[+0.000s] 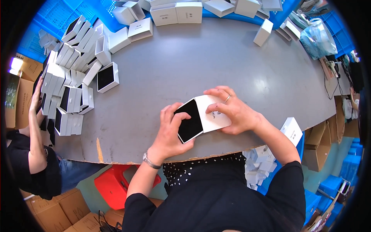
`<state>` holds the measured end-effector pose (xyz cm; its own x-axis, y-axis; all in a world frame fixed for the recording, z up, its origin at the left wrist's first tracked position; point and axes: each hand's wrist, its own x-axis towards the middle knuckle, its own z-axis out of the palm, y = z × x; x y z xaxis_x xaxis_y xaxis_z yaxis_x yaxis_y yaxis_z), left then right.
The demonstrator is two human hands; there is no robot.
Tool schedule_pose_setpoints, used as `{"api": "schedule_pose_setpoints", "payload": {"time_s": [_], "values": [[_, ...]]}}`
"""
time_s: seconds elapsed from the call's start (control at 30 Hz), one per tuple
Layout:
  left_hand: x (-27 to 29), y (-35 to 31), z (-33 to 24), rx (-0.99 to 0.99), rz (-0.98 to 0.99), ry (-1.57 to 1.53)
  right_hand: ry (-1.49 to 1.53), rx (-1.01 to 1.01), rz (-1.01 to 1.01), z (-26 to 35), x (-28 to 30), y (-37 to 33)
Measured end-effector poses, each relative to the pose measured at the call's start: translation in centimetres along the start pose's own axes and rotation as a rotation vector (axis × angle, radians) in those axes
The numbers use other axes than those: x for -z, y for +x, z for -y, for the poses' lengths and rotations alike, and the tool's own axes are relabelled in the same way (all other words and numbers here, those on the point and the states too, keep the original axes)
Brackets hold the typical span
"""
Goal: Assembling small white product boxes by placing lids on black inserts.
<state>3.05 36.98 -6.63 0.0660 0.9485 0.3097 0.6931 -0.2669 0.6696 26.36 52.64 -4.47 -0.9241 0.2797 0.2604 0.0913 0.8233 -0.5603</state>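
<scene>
Above the table's near edge, my left hand (167, 133) grips a white drawer-style box tray (191, 124) lined with black, its thumb and fingers at the sides and one fingertip over the black lining. A white box sleeve (208, 123) with dark print meets the tray's right edge. Curled round this sleeve is my right hand (236, 113), fingers at its far side and on its printed face. Tray and sleeve touch and are tilted. Whether the tray's edge sits inside the sleeve, I cannot tell.
Stacks of white boxes (71, 65) with black linings fill the table's left side, beside a co-worker's arm (35, 131). White sleeves (164, 14) line the far edge by blue crates (278, 17). Small white boxes (261, 164) lie in a blue bin below right. A red stool (110, 181) stands below left.
</scene>
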Motion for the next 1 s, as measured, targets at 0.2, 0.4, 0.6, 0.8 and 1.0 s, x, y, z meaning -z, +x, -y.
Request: {"api": "schedule_pose_setpoints", "payload": {"time_s": [0.2, 0.4, 0.6, 0.8, 1.0], "values": [[1.5, 0.9, 0.5, -0.070, 0.138, -0.096, 0.003, -0.032, -0.060, 0.6, -0.3, -1.8], [1.1, 1.1, 0.6, -0.110, 0.200, -0.165, 0.134, 0.050, 0.034, 0.8, -0.3, -1.5], [-3.7, 0.7, -0.6, 0.075, -0.135, -0.358, 0.120, -0.002, -0.111, 3.5, -4.5, 1.1], [-4.0, 5.2, -2.9, 0.203, -0.155, -0.410, -0.040, -0.131, -0.067, 2.5, -0.6, -1.1], [9.9, 3.8, 14.3, 0.272, -0.638, 0.773, -0.285, -0.639, 0.061, 1.8, 10.5, -11.7]]}}
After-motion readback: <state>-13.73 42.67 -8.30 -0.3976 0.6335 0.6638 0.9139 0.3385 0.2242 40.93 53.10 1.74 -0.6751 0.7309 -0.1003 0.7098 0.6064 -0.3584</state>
